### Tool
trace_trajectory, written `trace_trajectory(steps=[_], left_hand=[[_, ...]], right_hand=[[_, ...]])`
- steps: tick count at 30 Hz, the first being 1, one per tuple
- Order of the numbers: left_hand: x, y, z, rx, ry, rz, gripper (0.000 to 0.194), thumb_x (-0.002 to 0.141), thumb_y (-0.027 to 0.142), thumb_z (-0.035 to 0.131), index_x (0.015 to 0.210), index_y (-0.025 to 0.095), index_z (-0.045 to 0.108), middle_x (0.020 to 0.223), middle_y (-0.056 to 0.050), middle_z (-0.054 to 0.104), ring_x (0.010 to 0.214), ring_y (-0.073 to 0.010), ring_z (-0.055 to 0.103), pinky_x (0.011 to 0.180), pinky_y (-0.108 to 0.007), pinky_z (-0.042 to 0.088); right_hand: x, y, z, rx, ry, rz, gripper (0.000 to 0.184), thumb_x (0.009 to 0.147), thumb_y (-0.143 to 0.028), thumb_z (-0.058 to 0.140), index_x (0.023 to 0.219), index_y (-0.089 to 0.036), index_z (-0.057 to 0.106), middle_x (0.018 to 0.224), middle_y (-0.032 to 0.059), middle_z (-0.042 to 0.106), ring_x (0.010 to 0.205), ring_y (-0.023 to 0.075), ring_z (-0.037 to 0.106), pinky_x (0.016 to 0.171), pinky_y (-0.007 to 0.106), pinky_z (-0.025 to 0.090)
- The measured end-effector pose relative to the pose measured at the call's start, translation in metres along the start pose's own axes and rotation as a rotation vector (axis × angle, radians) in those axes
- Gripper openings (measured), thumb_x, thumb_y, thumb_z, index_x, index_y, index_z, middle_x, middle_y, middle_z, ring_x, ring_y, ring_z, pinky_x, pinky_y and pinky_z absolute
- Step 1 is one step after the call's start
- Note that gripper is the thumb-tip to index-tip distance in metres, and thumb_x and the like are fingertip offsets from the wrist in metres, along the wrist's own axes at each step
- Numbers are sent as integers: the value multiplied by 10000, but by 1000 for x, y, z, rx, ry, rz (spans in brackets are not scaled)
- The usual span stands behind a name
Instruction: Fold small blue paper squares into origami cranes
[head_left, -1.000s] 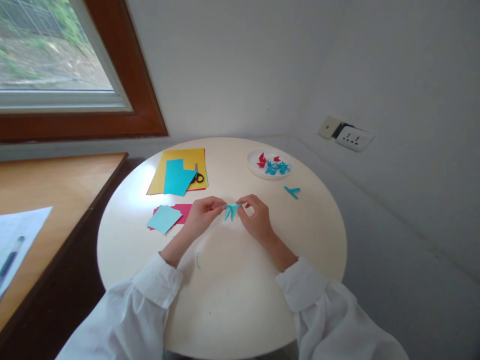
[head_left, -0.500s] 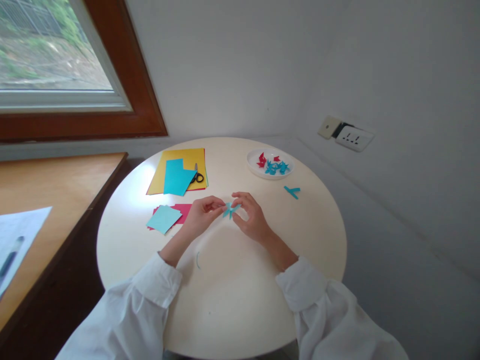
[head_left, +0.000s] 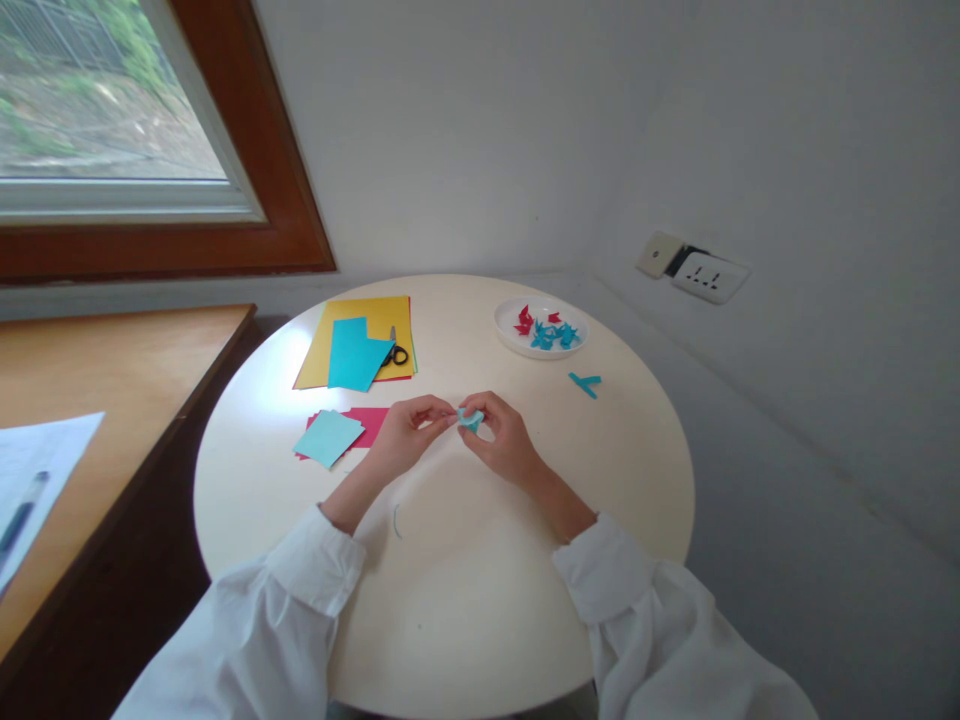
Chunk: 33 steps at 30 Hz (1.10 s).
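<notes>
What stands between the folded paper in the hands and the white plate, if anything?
Only fingers of the right hand, holding the folded paper, are on that side. Past them, nothing visible stands before the plate; the blue strips lie off to the right.

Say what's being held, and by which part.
Folded paper: left hand pinches its left edge, right hand its right side. Exact folds gripped: too small to tell.
</notes>
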<state>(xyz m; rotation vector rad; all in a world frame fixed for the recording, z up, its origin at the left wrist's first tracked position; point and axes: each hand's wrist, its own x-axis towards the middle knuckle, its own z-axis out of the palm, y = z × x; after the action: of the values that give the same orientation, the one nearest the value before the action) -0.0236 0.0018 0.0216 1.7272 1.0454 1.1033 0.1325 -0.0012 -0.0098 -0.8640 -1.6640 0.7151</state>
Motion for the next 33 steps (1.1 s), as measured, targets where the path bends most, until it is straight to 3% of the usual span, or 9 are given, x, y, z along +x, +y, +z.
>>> trace_trajectory(steps=[12,16,21,27,33], left_hand=[[-3,4,0,60,16,30,89,693,249,606,692,165,636,723,-45,678,686,-159,608,642,-263,479],[-2,2,0,25,12,33,116,695,276,614,699,163,638,722,-47,677,676,-157,603,625,-260,474],[-1,-2,0,7,17,39,133,695,292,623,708,161,635,705,-42,672,660,-152,596,606,-253,469],[0,-7,-2,16,28,90,110,705,266,621,697,156,616,704,-33,656,689,-142,589,643,-247,464],[1,-13,-4,4,23,31,131,698,281,618,684,151,626,693,-35,654,665,-139,574,620,-253,445]], right_hand=[[2,-2,1,177,39,145,73,661,-164,537,679,-202,478,835,31,580,794,156,573,671,282,480],[2,-3,1,239,10,135,92,676,-219,597,702,-200,511,791,17,593,757,143,576,691,283,485],[2,-4,1,260,23,157,115,675,-243,632,704,-195,532,718,-2,578,628,116,553,601,258,484],[3,-4,0,257,71,120,119,670,-220,653,693,-188,541,721,3,564,679,123,552,614,249,474],[3,-8,-2,221,49,76,105,679,-197,650,705,-192,548,717,-3,555,694,120,537,653,252,459]])
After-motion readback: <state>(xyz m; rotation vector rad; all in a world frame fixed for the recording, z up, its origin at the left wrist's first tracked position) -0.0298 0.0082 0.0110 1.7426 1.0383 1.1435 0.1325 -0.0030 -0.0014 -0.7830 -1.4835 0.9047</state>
